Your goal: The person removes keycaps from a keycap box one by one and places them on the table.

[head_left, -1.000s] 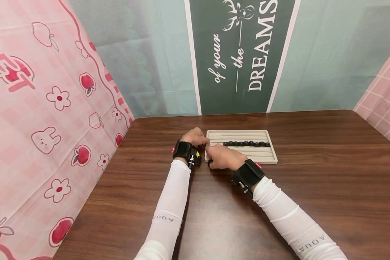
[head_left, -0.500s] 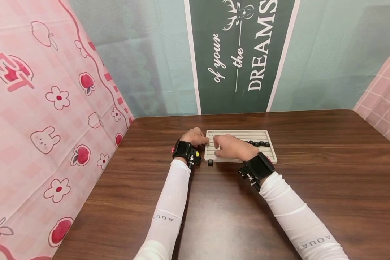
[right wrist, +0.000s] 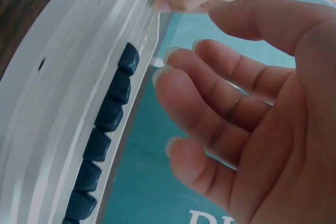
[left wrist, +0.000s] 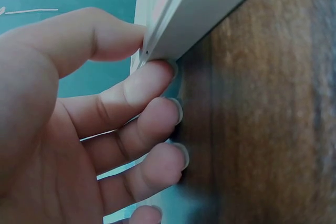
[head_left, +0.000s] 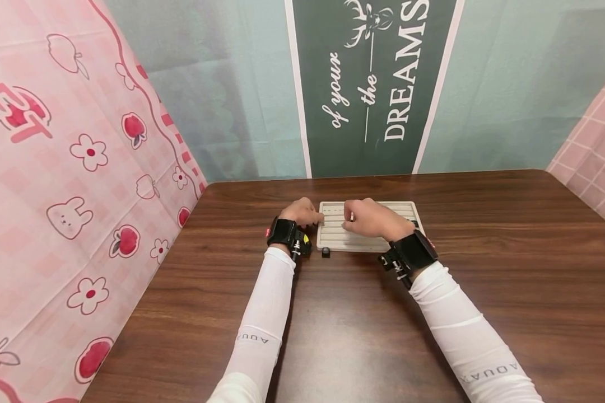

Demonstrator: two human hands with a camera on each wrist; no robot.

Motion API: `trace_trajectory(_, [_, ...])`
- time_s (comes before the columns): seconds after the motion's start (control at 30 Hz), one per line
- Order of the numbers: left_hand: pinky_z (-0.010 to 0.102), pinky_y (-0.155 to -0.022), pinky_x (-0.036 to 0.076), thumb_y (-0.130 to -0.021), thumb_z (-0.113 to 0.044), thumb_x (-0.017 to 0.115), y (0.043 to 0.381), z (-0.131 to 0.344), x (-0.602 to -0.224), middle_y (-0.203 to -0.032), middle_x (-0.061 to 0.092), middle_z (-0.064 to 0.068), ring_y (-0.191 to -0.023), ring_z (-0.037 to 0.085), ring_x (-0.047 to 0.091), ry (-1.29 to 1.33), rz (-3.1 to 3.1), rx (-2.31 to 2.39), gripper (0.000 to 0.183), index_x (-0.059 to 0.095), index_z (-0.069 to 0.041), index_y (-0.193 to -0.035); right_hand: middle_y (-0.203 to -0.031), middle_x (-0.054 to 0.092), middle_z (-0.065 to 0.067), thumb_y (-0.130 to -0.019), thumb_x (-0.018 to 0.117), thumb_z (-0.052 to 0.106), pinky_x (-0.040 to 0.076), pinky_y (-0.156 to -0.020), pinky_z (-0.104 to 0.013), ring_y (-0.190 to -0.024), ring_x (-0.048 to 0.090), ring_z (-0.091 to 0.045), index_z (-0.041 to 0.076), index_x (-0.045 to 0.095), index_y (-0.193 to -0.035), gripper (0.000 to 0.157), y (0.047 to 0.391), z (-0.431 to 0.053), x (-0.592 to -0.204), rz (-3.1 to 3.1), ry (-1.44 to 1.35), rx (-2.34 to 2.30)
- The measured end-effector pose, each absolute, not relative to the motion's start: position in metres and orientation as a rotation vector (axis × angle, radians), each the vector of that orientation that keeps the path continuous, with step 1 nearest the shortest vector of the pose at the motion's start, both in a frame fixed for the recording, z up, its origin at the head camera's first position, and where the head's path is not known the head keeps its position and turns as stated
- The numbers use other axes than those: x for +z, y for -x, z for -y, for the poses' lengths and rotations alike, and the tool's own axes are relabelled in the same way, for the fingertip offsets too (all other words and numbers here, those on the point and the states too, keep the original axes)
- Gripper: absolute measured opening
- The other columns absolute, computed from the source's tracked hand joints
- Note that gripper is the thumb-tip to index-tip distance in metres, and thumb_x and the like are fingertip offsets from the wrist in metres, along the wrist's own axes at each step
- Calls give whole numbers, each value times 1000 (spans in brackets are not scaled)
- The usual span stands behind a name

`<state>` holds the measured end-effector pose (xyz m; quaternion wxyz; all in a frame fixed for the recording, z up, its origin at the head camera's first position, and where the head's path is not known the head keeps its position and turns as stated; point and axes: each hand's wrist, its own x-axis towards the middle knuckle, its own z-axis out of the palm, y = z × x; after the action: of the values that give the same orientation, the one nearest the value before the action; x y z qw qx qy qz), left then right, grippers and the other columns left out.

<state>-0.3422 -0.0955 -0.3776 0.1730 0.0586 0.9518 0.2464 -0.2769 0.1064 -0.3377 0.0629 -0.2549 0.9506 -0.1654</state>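
A pale ridged tray (head_left: 343, 248) lies on the table. My left hand (head_left: 301, 212) pinches its left edge between thumb and index finger, as the left wrist view shows at the tray corner (left wrist: 163, 43). Over the tray is my right hand (head_left: 370, 218), its fingers loosely bent and nothing between them in the right wrist view. Beneath it, a row of several black keycaps (right wrist: 109, 115) sits in one groove; in the head view the hand hides most of that row. A single black keycap (head_left: 325, 252) rests on the wood just in front of the tray's left corner.
The brown wooden table (head_left: 222, 313) extends to both sides and in front of the tray. Behind it hangs a green curtain (head_left: 232, 112) with lettering, and a pink patterned cloth (head_left: 96, 224) lines the left side. Both wrists wear black straps with cameras.
My right hand has moved away from the left hand, rightward over the tray, covering most of the keycap row. The keycap on the table now shows fully. My left hand has stayed put.
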Motion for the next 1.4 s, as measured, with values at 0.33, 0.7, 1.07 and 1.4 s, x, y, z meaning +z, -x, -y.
trace_trajectory(0.33, [25, -46, 37, -86, -30, 62, 344, 93, -375, -51, 47, -1, -49, 12, 48, -167, -2696, 687, 37, 54, -8, -58, -81, 61, -4, -90, 60, 29, 40, -59, -30, -68, 53, -17, 12, 60, -96, 18, 286, -120, -339, -2952, 637, -500])
trace_trajectory(0.7, [26, -46, 37, -85, -31, 63, 345, 94, -379, -52, 47, 0, -50, 13, 48, -156, -2695, 686, 38, 51, -11, -55, -107, 64, -12, -90, 60, 31, 47, -81, -47, -102, 56, -32, 10, 64, -108, 28, 290, -119, -357, -3223, 589, -556])
trace_trajectory(1.07, [26, -45, 35, -85, -31, 62, 344, 94, -380, -50, 44, -2, -48, 13, 46, -143, -2679, 716, 40, 48, -14, -52, -111, 64, -13, -90, 62, 27, 43, -82, -48, -105, 53, -36, 11, 69, -104, 23, 287, -110, -374, -3247, 612, -426])
trace_trajectory(1.4, [26, -48, 37, -84, -30, 65, 342, 96, -379, -53, 45, -2, -52, 14, 48, -162, -2661, 745, 32, 56, -8, -62, -107, 66, -14, -89, 64, 23, 46, -83, -48, -105, 55, -37, 10, 71, -104, 21, 287, -108, -378, -3217, 638, -402])
